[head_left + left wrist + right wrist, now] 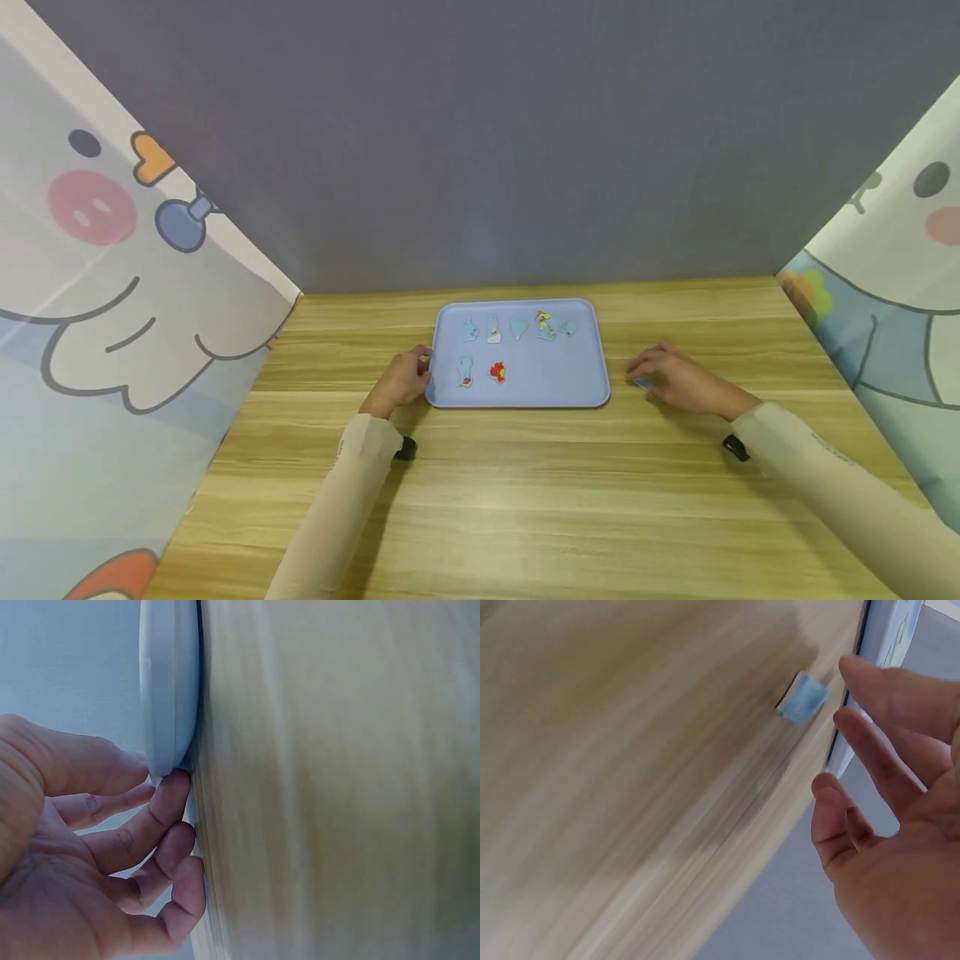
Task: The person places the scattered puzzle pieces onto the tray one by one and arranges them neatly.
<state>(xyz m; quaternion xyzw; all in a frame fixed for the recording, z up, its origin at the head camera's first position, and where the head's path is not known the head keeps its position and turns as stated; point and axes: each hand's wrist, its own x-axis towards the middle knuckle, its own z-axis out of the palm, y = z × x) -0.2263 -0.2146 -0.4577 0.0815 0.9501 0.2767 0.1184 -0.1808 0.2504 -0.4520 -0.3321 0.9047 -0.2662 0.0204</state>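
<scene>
Thumb and index finger of my left hand (402, 382) pinch the left rim of a light blue tray (555, 392); in the left wrist view the rim (169, 690) sits between these fingertips, and the other fingers curl beside it. On the tray lie several flat puzzle pieces, mostly light blue, among them a red one (498, 372) and a yellow-topped one (546, 326). To the right of the tray, my right hand (678, 382) hovers low over a small light blue puzzle piece (804, 697) lying on the table. Its fingers are relaxed and apart from that piece.
The wooden table (510, 500) runs back to a grey upright panel (525, 150). Cartoon-printed panels stand at the left (112, 292) and right (911, 350) sides. Black wrist straps show at both cuffs.
</scene>
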